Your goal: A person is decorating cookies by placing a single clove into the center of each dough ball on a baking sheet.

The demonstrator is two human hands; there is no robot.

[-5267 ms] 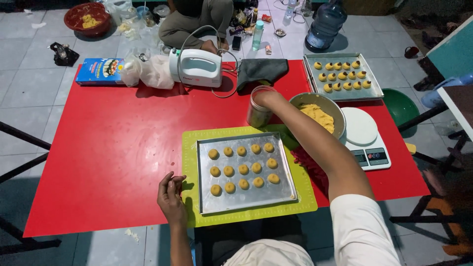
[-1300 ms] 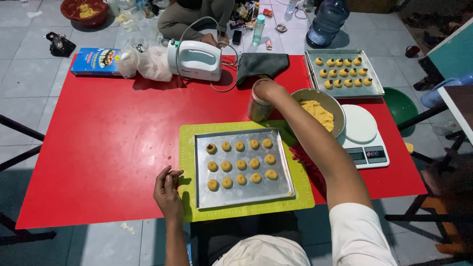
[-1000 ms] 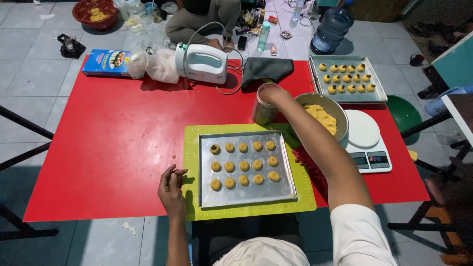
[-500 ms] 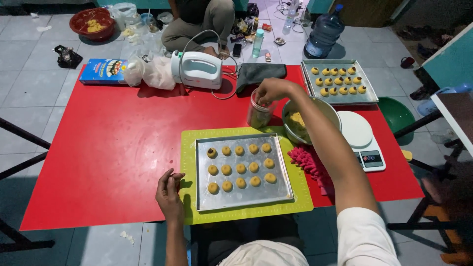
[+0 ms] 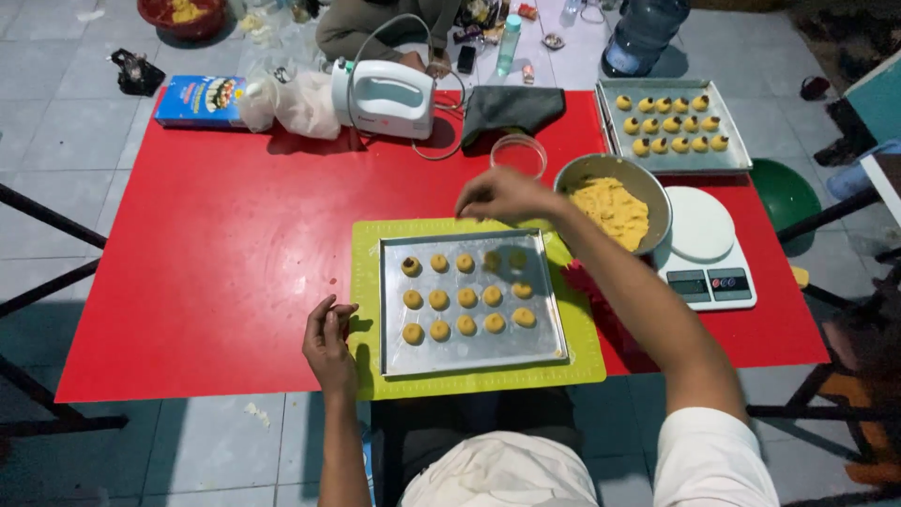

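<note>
A metal baking tray (image 5: 474, 361) with several yellow dough balls (image 5: 466, 298) lies on a green mat (image 5: 366, 282) on the red table. My left hand (image 5: 330, 343) rests at the mat's left edge, fingers loosely curled, holding nothing I can see. My right hand (image 5: 497, 195) hovers over the tray's far edge with fingertips pinched together; what they hold is too small to tell. A small clear cup (image 5: 518, 153) stands just beyond that hand. A metal bowl of yellow dough (image 5: 615, 205) sits to the right of the tray.
A white kitchen scale (image 5: 704, 249) stands right of the bowl. A second tray of topped dough balls (image 5: 674, 122) is at the far right. A hand mixer (image 5: 385, 97), dark cloth (image 5: 511, 108), plastic bags (image 5: 291, 101) and a blue box (image 5: 199, 99) line the far edge.
My right hand has come back from the clear cup toward me and now hovers over the tray's far edge. My left hand has stayed by the mat.
</note>
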